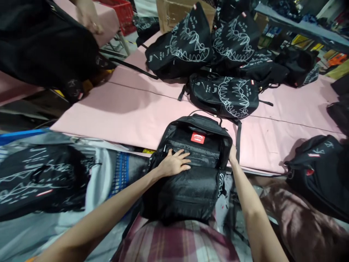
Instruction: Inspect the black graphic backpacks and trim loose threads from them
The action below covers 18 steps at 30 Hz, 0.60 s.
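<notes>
Black backpack (185, 193), gaping open, lies across the near edge of the pink bench (131, 122). My left hand (175, 163) rests flat on it, fingers spread, below a red label (197, 137); well apart, my right hand (232, 154) meets its right side, whether gripping I cannot tell.

Maroon and white plaid garment (177, 242)

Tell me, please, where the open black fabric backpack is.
Central in the head view, the open backpack overlaps the pink table's near edge, left hand on it, right hand at its right.
</notes>
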Tool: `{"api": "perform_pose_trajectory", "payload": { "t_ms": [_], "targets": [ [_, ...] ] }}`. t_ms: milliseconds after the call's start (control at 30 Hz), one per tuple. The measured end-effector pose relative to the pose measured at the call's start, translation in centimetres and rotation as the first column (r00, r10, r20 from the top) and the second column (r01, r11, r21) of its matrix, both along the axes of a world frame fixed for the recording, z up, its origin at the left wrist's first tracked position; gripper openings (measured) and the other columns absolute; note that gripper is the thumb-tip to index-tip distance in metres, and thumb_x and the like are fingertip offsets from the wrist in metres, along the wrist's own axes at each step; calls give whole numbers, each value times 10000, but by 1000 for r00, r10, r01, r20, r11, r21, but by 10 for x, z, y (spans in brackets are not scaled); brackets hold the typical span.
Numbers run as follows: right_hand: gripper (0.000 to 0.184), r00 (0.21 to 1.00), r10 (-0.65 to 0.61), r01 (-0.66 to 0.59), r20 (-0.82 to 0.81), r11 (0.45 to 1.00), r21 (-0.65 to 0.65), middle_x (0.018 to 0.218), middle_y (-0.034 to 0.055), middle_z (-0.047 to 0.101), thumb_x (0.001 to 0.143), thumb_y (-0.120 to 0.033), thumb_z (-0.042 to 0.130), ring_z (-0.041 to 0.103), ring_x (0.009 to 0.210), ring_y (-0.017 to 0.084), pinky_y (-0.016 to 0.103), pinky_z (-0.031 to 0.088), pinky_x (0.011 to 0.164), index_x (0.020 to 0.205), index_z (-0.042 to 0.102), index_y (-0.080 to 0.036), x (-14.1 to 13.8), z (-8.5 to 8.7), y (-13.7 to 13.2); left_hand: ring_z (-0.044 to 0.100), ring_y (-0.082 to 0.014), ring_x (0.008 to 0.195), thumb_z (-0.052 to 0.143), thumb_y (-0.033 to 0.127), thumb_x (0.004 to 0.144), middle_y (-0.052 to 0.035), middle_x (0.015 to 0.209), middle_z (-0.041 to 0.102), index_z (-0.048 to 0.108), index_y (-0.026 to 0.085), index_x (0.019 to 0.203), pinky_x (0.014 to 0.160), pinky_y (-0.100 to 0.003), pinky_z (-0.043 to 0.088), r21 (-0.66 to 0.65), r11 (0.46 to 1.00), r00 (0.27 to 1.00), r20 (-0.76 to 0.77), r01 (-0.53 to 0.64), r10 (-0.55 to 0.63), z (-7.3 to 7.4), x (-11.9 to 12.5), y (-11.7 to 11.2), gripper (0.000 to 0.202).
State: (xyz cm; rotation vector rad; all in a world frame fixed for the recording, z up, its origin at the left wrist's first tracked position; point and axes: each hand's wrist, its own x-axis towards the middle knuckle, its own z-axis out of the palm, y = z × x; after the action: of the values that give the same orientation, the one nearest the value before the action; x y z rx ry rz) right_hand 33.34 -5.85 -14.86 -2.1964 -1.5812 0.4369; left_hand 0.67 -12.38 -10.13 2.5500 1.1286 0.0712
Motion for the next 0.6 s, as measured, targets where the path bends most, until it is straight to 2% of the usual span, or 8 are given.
{"api": "perform_pose_trajectory", "payload": {
  "t_ms": [100,167,233,300,400,433,500,600],
  "targets": [
    [266,995,-97,98,27,994,-37,936,153,590,822,-205,426,562,902,250,334,424,760,1003,603,-120,5,-2,-12,340,-294,1284,377,471,893,-58,1391,418,581,302,1163,997,-611,236,34,998,998,-11,-62,62,-2,3,1,378],
    [288,988,-149,150,30,988,-36,1027,178,556,818,-201,447,530,974,259,343,406,797,1065,569,-115,7,-2,-23,236,-322,1332,412,456,875,-76,1439,337,504,269,1260,1008,-610,229,63,979,981,-19,-194,195,0,6,4,438],
    [282,984,-177,177,3,983,-38,1038,172,555,807,-207,481,525,976,247,336,395,811,1061,564,-116,9,-3,-33,126,-356,1358,428,465,852,-86,1467,273,395,229,1350,999,-642,215,-8,963,961,-71,-269,268,5,10,9,552],
    [239,981,-187,185,-57,982,-41,966,135,586,781,-204,519,547,915,218,314,393,801,997,586,-129,10,-3,-40,104,-369,1359,406,498,841,-73,1459,292,362,223,1368,976,-681,201,-159,956,964,-147,-246,223,11,13,17,596],
    [142,960,-207,206,-189,978,-23,805,75,606,740,-227,552,565,808,185,281,399,749,839,611,-144,15,-4,-43,147,-325,1361,339,506,852,-46,1383,426,462,248,1298,986,-687,153,-338,927,975,-198,-166,102,19,14,25,531],
    [130,945,-218,221,-244,975,-13,743,59,599,737,-258,550,566,771,178,273,403,719,774,606,-147,17,-4,-43,148,-305,1364,322,501,856,-40,1359,459,490,257,1274,997,-680,131,-372,916,976,-201,-151,79,21,14,26,512],
    [217,896,-242,261,-373,965,0,614,25,557,745,-356,524,556,667,163,261,411,638,670,572,-158,22,-4,-44,137,-275,1372,295,497,861,-31,1340,481,519,272,1244,1014,-668,86,-415,900,978,-204,-132,50,23,13,26,497],
    [346,764,-252,321,-595,947,11,496,-25,469,742,-509,471,500,502,137,253,406,509,651,514,-178,31,0,-52,116,-267,1377,285,504,859,-24,1364,452,503,279,1258,1013,-671,60,-424,894,976,-208,-142,56,23,14,24,507]
  ]
}}
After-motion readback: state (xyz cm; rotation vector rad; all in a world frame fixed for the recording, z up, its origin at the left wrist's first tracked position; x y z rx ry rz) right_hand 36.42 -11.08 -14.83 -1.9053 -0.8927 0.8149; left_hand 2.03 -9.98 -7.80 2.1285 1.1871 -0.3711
